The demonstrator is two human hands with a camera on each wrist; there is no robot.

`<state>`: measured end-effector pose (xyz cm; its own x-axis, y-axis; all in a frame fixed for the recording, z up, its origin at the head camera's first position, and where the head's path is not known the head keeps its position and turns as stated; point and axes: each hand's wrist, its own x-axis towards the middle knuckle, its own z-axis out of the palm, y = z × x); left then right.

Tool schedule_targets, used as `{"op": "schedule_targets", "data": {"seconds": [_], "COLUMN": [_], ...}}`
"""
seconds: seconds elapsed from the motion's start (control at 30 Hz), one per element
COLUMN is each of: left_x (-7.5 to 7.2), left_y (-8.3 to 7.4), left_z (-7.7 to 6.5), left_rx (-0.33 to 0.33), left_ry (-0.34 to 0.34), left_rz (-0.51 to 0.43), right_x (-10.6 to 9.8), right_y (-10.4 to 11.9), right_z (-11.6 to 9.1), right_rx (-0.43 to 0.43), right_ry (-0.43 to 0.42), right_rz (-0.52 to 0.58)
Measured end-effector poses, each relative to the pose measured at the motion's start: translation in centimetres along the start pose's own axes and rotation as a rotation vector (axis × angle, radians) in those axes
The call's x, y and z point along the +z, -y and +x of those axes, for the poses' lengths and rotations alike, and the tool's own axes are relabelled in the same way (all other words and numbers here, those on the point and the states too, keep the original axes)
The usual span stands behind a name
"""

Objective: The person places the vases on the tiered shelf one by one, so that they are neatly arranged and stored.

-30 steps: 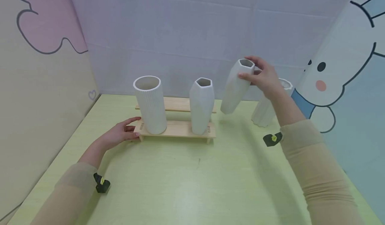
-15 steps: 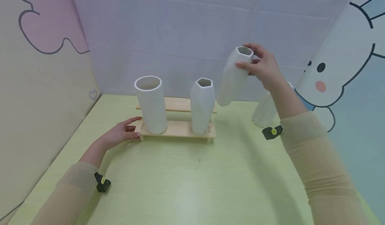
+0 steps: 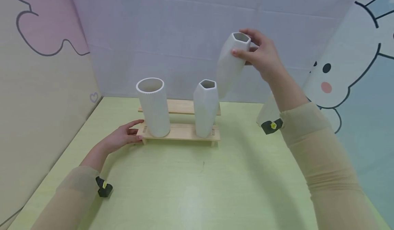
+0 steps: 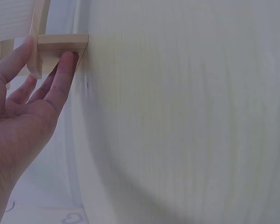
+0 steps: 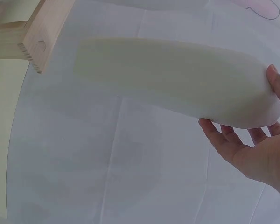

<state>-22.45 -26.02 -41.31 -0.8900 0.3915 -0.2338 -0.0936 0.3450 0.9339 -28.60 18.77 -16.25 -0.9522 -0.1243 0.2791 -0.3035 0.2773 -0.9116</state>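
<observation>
My right hand point(image 3: 261, 54) grips a white faceted vase point(image 3: 231, 62) near its five-sided mouth. The vase hangs tilted in the air, its base partly hidden behind another faceted white vase point(image 3: 205, 110). That one stands upright on the front board of a two-step wooden stand point(image 3: 183, 131), at the right end. On the board's left end is a ribbed white cylinder vase point(image 3: 155, 110). My left hand point(image 3: 121, 137) holds the stand's left end; the left wrist view shows thumb and fingers against the wood point(image 4: 60, 42). In the right wrist view, thumb and fingers span the held vase point(image 5: 168, 79).
Another white vase point(image 3: 267, 108) stands on the table at the right, mostly hidden by my right forearm. The stand's raised back board point(image 3: 181, 107) lies close to the cloth backdrop point(image 3: 160, 38). Printed walls rise on both sides of the pale green table point(image 3: 172, 185).
My right hand has lifted the faceted vase higher and carried it left, from beside the stand to behind its right end. The left hand and the stand have stayed put.
</observation>
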Motion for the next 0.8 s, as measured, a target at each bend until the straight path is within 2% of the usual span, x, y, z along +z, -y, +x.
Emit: {"op": "schedule_targets", "data": {"seconds": [0.4, 0.6, 0.8], "left_x": [0.1, 0.2, 0.4], "left_y": [0.0, -0.3, -0.6], "left_z": [0.0, -0.2, -0.3], "left_rx": [-0.008, -0.006, 0.008], "left_ry": [-0.007, -0.008, -0.004], "left_rz": [0.015, 0.022, 0.033], "right_x": [2.3, 3.6, 4.7], "right_y": [1.7, 2.4, 2.7], "right_z": [0.8, 1.2, 1.4], "right_rx": [-0.028, -0.047, -0.1], "right_ry": [0.014, 0.038, 0.075], "right_rz": [0.088, 0.055, 0.044]}}
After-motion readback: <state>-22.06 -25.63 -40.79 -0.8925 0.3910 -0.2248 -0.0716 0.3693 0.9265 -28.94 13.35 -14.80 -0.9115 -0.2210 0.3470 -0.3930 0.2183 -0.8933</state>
